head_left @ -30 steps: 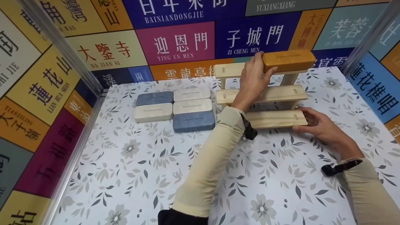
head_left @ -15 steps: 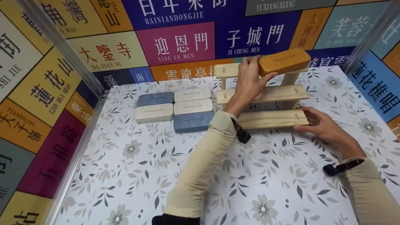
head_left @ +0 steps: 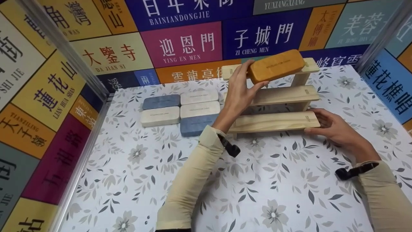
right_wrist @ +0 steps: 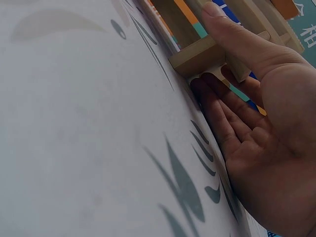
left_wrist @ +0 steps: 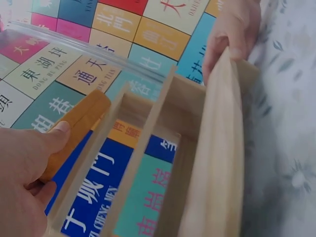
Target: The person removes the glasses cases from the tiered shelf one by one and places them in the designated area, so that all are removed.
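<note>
My left hand grips the left end of an orange oblong case with rounded corners and small print on top. Tilted, with its right end higher, the case is at the top board of a three-step wooden rack; whether it touches the board I cannot tell. In the left wrist view, the thumb lies on the face of the orange case. My right hand holds the right end of the rack's lowest board, its thumb in front. The right wrist view shows the thumb over the wooden rack's end, fingers beside it.
Left of the rack, several similar cases lie flat together: blue cases and off-white cases. A floral cloth covers the table. Behind stands a wall panel of colourful printed signs, with side panels left and right.
My left hand has drawn the orange case leftward along the top of the rack, and the case has tilted more. The right hand keeps its hold on the rack's end.
</note>
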A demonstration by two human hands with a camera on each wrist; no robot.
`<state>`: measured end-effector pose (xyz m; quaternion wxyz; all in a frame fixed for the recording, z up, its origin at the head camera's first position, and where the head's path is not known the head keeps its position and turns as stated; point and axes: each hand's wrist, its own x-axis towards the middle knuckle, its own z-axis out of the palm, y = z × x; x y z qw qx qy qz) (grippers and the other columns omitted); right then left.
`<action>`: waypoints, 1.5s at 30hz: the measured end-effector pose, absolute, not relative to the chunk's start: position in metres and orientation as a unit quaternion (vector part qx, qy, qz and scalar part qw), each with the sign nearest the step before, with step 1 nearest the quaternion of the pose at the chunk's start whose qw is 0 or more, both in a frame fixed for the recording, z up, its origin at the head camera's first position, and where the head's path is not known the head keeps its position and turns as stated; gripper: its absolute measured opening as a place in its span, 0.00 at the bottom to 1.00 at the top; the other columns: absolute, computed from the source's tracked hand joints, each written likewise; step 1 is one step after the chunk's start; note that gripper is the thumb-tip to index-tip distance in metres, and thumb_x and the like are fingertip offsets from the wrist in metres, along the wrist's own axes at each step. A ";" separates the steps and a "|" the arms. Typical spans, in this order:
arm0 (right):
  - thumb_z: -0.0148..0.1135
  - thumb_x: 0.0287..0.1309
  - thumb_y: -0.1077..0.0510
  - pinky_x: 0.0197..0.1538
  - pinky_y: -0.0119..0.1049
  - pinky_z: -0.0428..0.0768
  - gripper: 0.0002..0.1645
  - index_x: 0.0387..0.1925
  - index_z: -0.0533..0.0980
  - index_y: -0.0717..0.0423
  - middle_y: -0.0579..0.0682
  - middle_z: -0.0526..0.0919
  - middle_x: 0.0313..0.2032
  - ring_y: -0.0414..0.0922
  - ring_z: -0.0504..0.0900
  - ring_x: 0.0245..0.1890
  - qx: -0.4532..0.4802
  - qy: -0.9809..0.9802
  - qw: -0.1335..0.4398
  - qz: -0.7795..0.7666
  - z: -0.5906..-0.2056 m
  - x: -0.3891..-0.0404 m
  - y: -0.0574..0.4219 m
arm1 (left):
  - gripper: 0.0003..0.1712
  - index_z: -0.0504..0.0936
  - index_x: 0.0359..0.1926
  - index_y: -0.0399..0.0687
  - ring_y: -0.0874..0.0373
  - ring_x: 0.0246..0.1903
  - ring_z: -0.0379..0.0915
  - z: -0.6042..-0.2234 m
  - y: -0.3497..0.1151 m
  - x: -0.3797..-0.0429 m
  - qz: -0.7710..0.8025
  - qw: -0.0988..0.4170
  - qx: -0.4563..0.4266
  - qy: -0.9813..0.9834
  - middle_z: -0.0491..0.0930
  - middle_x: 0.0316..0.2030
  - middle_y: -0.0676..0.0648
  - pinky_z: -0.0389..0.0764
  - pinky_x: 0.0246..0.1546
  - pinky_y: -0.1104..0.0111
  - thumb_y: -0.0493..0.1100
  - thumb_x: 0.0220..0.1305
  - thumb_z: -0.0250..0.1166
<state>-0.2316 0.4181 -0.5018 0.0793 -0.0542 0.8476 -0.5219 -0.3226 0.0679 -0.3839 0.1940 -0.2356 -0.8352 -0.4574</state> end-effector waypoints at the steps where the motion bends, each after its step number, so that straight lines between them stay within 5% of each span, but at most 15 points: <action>1: 0.76 0.68 0.58 0.59 0.17 0.78 0.49 0.83 0.61 0.51 0.35 0.77 0.66 0.24 0.79 0.61 -0.053 0.850 0.081 -0.518 -0.501 -0.232 0.418 | 0.44 0.73 0.74 0.40 0.55 0.60 0.82 -0.386 0.063 -0.321 -0.463 0.198 -0.240 -0.830 0.81 0.65 0.42 0.80 0.58 0.80 0.51 0.64 0.81; 15: 0.76 0.67 0.58 0.58 0.17 0.79 0.49 0.83 0.61 0.51 0.33 0.77 0.64 0.24 0.79 0.60 -0.043 0.849 0.083 -0.520 -0.499 -0.231 0.417 | 0.45 0.75 0.74 0.38 0.53 0.67 0.80 -0.401 -0.003 -0.301 -0.516 0.214 -0.273 -0.783 0.81 0.67 0.39 0.80 0.66 0.77 0.44 0.61 0.83; 23: 0.73 0.66 0.68 0.57 0.24 0.85 0.46 0.80 0.62 0.62 0.33 0.82 0.60 0.30 0.83 0.59 -0.063 0.818 0.072 -0.567 -0.502 -0.234 0.414 | 0.44 0.78 0.73 0.40 0.52 0.70 0.78 -0.410 -0.051 -0.295 -0.588 0.187 -0.247 -0.747 0.80 0.69 0.40 0.82 0.69 0.70 0.40 0.57 0.85; 45: 0.75 0.66 0.65 0.58 0.19 0.81 0.46 0.80 0.65 0.56 0.31 0.79 0.62 0.27 0.81 0.60 -0.062 0.838 0.065 -0.538 -0.503 -0.232 0.416 | 0.44 0.78 0.74 0.48 0.52 0.70 0.77 -0.459 -0.159 -0.277 -0.669 0.097 -0.183 -0.714 0.79 0.71 0.48 0.83 0.70 0.62 0.40 0.58 0.84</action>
